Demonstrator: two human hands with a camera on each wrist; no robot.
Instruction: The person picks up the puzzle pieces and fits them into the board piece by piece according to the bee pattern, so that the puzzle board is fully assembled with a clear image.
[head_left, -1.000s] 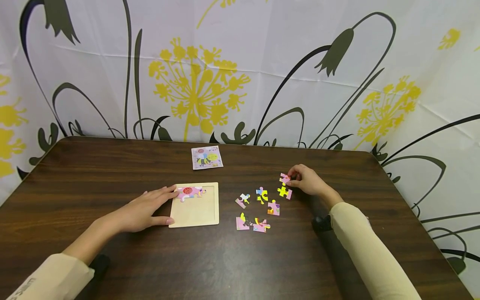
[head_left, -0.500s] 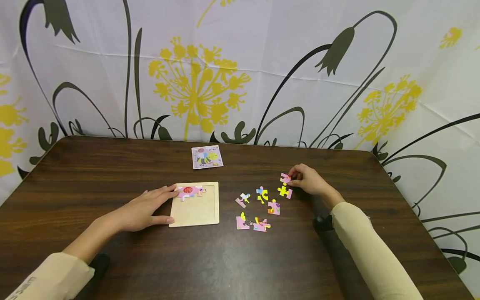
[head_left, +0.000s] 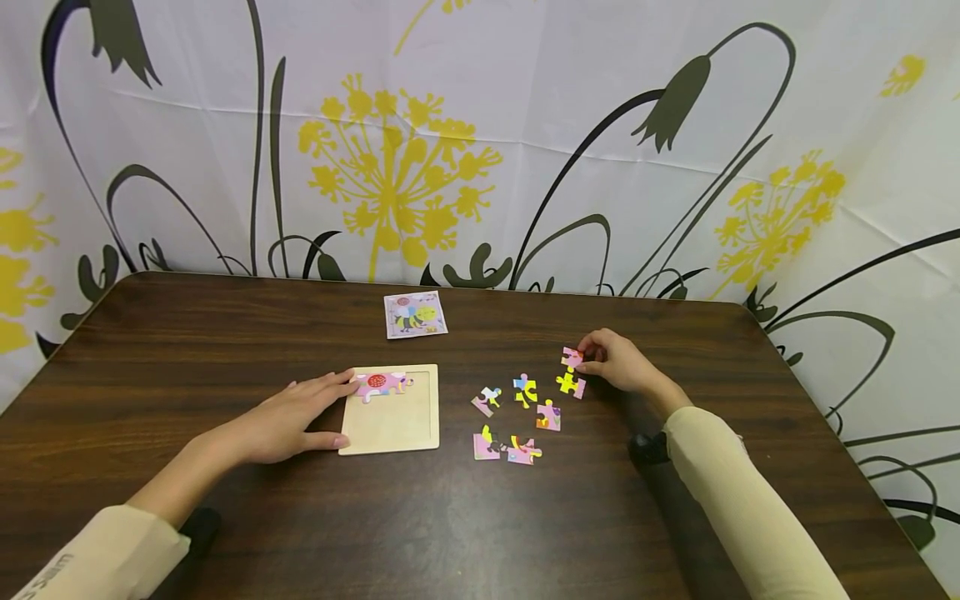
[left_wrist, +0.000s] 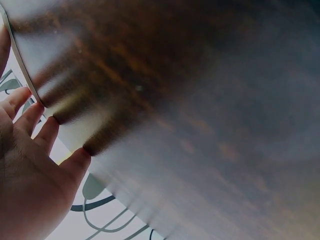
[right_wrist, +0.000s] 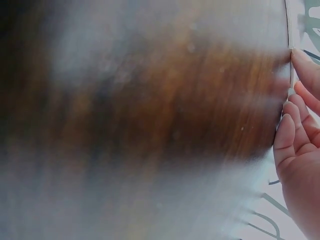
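Your left hand [head_left: 291, 418], fingers extended, touches the square pale-wood tray [head_left: 390, 427] along its left edge; your right hand [head_left: 621, 363] pinches a flat pink jigsaw piece [head_left: 570, 356].

A dark brown table [head_left: 465, 533] is under the left hand [head_left: 300, 421] and right hand [head_left: 618, 362]. Behind them hangs a white cloth [head_left: 525, 92], with a big yellow flower [head_left: 390, 196] facing the gap between them and a droopy gray flower [head_left: 675, 100] beyond the right one.
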